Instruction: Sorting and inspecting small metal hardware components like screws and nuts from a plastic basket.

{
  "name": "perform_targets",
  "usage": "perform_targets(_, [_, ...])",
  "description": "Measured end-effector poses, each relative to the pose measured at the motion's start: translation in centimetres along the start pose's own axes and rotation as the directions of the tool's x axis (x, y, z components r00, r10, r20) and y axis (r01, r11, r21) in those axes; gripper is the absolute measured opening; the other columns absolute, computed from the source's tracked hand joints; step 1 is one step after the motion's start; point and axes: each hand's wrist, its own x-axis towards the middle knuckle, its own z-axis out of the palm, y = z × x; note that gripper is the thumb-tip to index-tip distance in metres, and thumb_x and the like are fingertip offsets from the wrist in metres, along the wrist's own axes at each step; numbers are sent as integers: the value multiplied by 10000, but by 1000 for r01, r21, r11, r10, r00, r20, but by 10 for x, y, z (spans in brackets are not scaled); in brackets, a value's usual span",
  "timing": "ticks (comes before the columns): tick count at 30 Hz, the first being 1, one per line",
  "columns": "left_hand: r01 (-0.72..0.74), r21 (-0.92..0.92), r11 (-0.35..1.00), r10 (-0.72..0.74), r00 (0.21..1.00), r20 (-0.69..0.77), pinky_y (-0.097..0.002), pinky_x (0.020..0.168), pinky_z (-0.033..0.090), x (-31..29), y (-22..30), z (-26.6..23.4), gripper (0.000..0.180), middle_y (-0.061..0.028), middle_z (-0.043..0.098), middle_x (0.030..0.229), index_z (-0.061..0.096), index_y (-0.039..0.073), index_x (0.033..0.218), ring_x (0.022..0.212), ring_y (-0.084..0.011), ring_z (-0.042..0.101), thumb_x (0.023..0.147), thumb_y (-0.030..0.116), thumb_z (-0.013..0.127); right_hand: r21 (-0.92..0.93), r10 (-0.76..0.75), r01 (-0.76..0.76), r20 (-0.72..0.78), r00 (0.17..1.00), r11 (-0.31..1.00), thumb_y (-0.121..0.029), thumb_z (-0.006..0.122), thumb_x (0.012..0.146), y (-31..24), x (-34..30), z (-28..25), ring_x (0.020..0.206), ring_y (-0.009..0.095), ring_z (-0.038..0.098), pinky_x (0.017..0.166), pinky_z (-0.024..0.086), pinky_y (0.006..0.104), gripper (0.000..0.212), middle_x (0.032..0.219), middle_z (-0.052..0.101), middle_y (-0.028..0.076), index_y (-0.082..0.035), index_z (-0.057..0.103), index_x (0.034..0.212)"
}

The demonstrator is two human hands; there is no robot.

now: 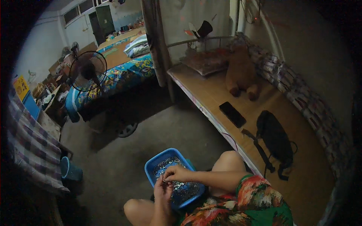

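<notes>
A blue plastic basket point(147, 166) sits low in front of me, between my knees. Many small shiny metal-looking pieces point(183, 187) lie spread inside it, too small to name. Over its near left part my two hands meet, fingertips together. My left hand point(162, 191) is closed, its fingers pinched upward. From the right, my right hand point(178, 174) reaches across the basket, also in a pinch at the left fingertips. A tiny pale glint shows between them; the fingers hide what it is.
On my right, a bed point(211, 98) holds a black phone point(232, 114), a black bag point(275, 137) and a brown plush toy point(242, 73). A fan point(88, 71) stands ahead left, before another bed point(124, 77). A blue bucket point(71, 169) is at left beside checked cloth point(34, 150).
</notes>
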Motion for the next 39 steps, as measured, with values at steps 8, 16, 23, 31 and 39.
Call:
perform_targets(8, [-30,23,999,30,1000,8,-236,531,452,2,5,8,185,-47,572,761,549,61,903,634,-140,537,829,226,512,92,43,-46,32,999,995,-56,613,729,6,11,-7,687,135,577,633,478,266,96,753,581,57,-7,581,805])
perform_targets(16, [-6,20,1000,7,1000,-25,-231,490,412,1,10,9,216,-85,539,746,502,50,876,580,-145,495,846,263,484,442,519,-571,246,818,691,-78,520,783,-15,16,-30,554,62,414,412,329,190,185,716,508,17,-29,496,960])
perform_targets(23, [2,-55,998,1,999,42,-226,457,360,0,9,7,199,-103,533,748,486,46,855,565,-142,467,863,242,455,674,524,-559,289,801,483,-42,453,819,-1,12,-27,531,51,410,364,299,148,236,823,511,69,19,435,1046])
perform_targets(31, [-37,-16,999,36,998,-57,-227,450,360,1,8,7,193,-96,537,720,487,50,842,547,-146,470,858,241,462,671,504,-531,262,823,518,-105,445,843,-6,12,-26,470,46,387,359,270,150,248,766,524,46,8,463,1064])
perform_targets(39, [-49,12,999,50,996,-72,-226,444,362,0,8,8,184,-78,525,701,489,47,839,540,-144,471,860,227,463,615,513,-547,256,819,568,-125,468,821,-16,11,-22,465,55,395,358,272,161,211,755,516,37,-3,494,992])
